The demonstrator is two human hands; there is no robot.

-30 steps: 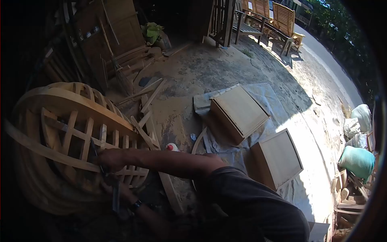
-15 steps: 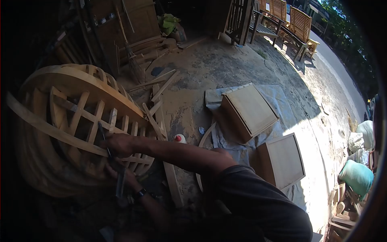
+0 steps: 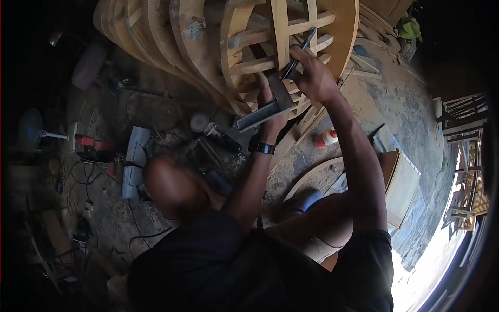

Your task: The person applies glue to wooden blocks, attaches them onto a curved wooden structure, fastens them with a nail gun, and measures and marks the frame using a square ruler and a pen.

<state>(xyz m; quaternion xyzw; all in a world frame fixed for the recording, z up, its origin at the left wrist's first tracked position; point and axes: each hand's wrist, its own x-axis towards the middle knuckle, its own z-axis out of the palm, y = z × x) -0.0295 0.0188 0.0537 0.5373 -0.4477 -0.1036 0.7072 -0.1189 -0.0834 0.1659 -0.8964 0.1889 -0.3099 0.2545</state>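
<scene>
My right hand (image 3: 316,80) is closed around a dark pen (image 3: 307,40), whose lower end points down beside a wooden slat (image 3: 280,31). Below it, my left hand (image 3: 274,125), with a black watch at the wrist, grips a metal try square (image 3: 257,116). The square's flat blade lies up against the lower part of the slat, and its stock sticks out to the left. Both hands are at the near edge of a large curved wooden frame (image 3: 343,49) made of ribs and crosspieces. My left fingers are partly hidden behind the square.
A glue bottle (image 3: 326,138) with a red end stands on the floor at right, near a wooden box (image 3: 403,184) on a sheet. To the left lie a red tool (image 3: 92,142), cords and a grey metal-looking piece (image 3: 136,158). A fan (image 3: 31,130) is at far left.
My view has swung, so the wooden frame moves from the left to the top of the picture. Both hands are still at it, holding the pen and the try square.
</scene>
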